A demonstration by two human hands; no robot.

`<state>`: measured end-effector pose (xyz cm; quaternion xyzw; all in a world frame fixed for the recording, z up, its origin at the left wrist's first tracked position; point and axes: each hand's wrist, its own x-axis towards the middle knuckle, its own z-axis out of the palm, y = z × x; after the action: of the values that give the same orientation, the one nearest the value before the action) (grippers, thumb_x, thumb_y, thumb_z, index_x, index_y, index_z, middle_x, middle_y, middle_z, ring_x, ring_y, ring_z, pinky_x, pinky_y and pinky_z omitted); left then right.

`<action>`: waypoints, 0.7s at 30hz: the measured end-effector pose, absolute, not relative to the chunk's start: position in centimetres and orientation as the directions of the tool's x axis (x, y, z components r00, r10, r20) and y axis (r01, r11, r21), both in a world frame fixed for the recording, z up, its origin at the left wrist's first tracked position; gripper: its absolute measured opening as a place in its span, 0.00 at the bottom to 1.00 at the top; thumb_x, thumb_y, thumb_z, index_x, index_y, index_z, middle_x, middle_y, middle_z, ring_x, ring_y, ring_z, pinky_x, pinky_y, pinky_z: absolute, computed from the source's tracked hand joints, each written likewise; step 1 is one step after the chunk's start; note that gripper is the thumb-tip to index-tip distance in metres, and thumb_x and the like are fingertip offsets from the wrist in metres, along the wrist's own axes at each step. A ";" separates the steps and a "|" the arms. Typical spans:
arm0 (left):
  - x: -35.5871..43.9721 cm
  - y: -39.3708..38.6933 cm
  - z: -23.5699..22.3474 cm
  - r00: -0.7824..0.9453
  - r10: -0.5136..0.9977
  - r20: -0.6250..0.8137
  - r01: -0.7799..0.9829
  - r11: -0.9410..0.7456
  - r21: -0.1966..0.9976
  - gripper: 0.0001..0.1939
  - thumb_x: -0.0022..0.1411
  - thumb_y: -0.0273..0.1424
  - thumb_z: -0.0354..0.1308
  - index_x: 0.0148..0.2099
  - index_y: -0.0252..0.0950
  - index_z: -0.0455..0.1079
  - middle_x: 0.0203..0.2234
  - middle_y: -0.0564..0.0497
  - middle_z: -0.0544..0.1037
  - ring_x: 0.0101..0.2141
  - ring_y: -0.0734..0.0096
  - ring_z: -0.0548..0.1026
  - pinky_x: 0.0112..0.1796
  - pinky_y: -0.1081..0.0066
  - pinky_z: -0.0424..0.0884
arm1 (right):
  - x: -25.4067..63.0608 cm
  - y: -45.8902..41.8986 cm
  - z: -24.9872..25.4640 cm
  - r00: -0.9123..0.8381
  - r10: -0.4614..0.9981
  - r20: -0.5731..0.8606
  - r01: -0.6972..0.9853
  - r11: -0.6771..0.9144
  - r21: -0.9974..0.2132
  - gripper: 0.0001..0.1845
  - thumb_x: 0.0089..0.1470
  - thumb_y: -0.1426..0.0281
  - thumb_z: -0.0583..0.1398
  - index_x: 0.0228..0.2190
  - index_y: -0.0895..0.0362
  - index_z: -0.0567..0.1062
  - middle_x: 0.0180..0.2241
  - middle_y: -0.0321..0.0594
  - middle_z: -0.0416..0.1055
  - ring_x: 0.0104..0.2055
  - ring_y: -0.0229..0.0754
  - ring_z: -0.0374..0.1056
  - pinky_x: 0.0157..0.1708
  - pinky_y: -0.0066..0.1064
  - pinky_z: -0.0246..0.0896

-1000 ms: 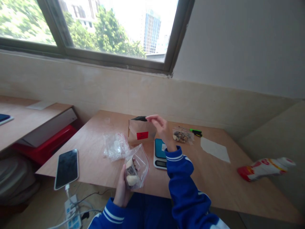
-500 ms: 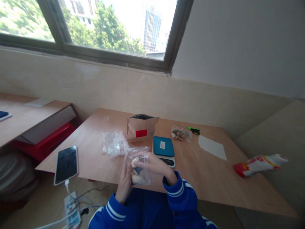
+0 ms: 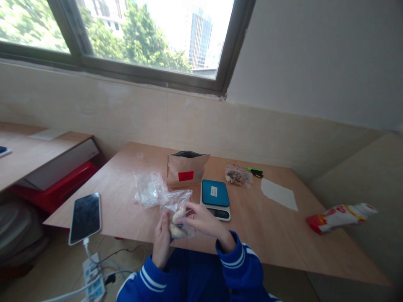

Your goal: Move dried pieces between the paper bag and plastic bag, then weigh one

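Note:
A clear zip bag point(image 3: 178, 200) with pale, whitish pieces and something dark inside is held above the table's front edge. My left hand point(image 3: 162, 237) grips its left side, fingers closed on the plastic. My right hand point(image 3: 204, 219) is on the bag's right side, thumb and fingers pinched on it near the pale pieces. Just beyond my right hand sits a kitchen scale point(image 3: 215, 194) with a blue-green top and a dark display. Behind the bag stands a brown paper pouch point(image 3: 185, 167), its top open, with a red label. Crumpled clear plastic bags point(image 3: 148, 192) lie to the left.
Another zip bag point(image 3: 238, 177) of brownish pieces lies at the back, beside a green-and-black tool point(image 3: 255, 172). A white paper sheet point(image 3: 279, 193) and a red-and-white bottle point(image 3: 340, 217) are on the right. A charging phone point(image 3: 85, 218) lies at the left edge, above a power strip point(image 3: 93, 277).
The bag has tilted and shifted slightly left, its top leaning left. My right hand's fingers have moved a little along it. The whole view has shifted slightly.

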<state>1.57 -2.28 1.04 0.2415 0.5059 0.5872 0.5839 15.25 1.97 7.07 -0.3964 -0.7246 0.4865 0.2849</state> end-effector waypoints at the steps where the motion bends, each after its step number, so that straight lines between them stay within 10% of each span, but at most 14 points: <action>1: 1.5 -2.3 0.9 -0.210 0.928 -0.307 -0.430 0.195 0.882 0.34 0.47 0.55 0.59 0.46 0.31 0.73 0.21 0.50 0.77 0.21 0.69 0.74 0.19 0.75 0.66 | 15.2 1.9 7.1 -0.520 0.853 0.046 0.316 0.242 -0.918 0.09 0.51 0.66 0.63 0.33 0.58 0.74 0.34 0.37 0.73 0.37 0.41 0.70 0.39 0.31 0.65; 11: 1.4 -2.2 -0.8 -0.281 0.950 -0.136 -0.288 0.051 0.956 0.32 0.61 0.52 0.45 0.59 0.38 0.64 0.48 0.46 0.76 0.51 0.62 0.71 0.50 0.67 0.68 | 14.6 1.2 6.2 -0.473 0.878 -0.076 0.231 0.040 -0.972 0.10 0.49 0.70 0.63 0.35 0.58 0.71 0.36 0.39 0.73 0.39 0.43 0.71 0.38 0.32 0.66; 21: 1.3 -1.6 -1.8 -0.307 0.926 -0.218 -0.441 0.064 0.895 0.32 0.61 0.51 0.48 0.60 0.36 0.62 0.50 0.43 0.74 0.52 0.59 0.71 0.52 0.61 0.67 | 15.1 2.0 5.5 -0.371 0.916 -0.151 0.055 -0.141 -0.989 0.22 0.37 0.58 0.70 0.29 0.58 0.69 0.31 0.37 0.74 0.35 0.42 0.72 0.37 0.33 0.66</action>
<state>1.31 -1.55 -1.84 0.2448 0.4956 0.6386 0.5354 15.05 2.01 5.53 -0.4382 -0.5541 0.6150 0.3503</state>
